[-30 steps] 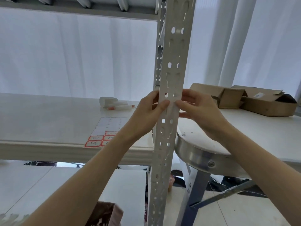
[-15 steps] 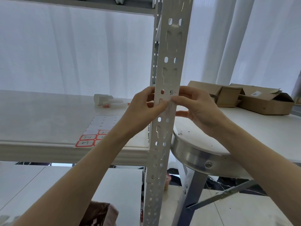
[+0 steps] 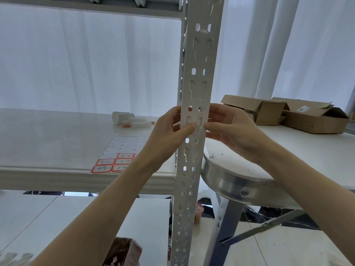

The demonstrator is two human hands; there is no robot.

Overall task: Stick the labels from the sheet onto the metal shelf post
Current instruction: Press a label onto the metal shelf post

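The perforated white metal shelf post [image 3: 197, 77] stands upright in the middle of the view. My left hand [image 3: 169, 135] grips it from the left, thumb pressed on its front face and fingers curled behind. My right hand [image 3: 234, 131] holds it from the right at the same height, thumb tip at the post's right edge and fingers behind. I cannot make out a label under the thumbs. The label sheet [image 3: 119, 156] lies flat on the shelf board [image 3: 57, 177] to the left, with a few red-bordered labels in its lower rows.
White tubes and a small cup [image 3: 130, 120] lie further back on the shelf board. To the right is a steel-rimmed table [image 3: 240, 187] carrying open cardboard boxes [image 3: 307, 116]. A lower shelf [image 3: 134, 217] and a brown bag [image 3: 123, 252] sit below.
Both hands stay on the post, thumbs close together on its front face. The view has shifted slightly; the thumbs now sit a little apart over a keyhole slot.
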